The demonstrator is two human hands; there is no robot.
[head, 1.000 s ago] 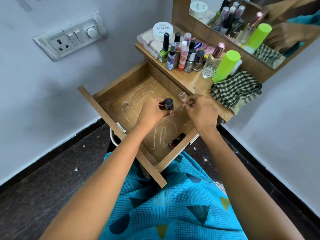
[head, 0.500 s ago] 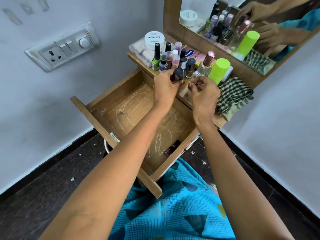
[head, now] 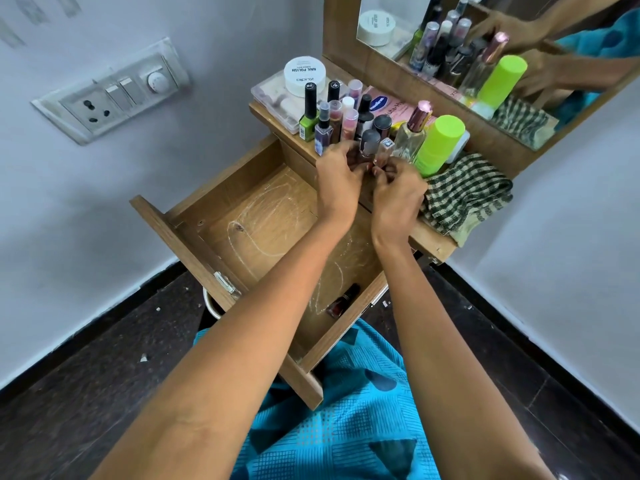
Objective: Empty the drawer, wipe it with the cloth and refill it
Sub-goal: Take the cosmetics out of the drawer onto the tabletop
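The wooden drawer stands pulled out over my lap, its floor streaked with pale scuffs. Above its back edge runs the dresser shelf, crowded with cosmetics below a mirror. The green-and-white checked cloth lies crumpled on the right end of that shelf, just beside my right hand and not touched by it.

Both my arms reach across the drawer to the shelf's front edge. My left hand has its fingers curled round the lower part of a grey-capped nail polish bottle, which stands upright at the front of the cluster of bottles. My right hand sits close against it, fingertips pinching the base of a small clear bottle, upright just right of the grey-capped one. The fingertips are a little blurred, so I cannot tell whether either bottle rests on the shelf.

A tall lime-green bottle and a glass perfume bottle stand right behind my right hand. A white nail polish jar sits on a clear box at the shelf's far left.

One dark red nail polish bottle lies on its side in the drawer's near right corner, under my forearms and well apart from my fingers.
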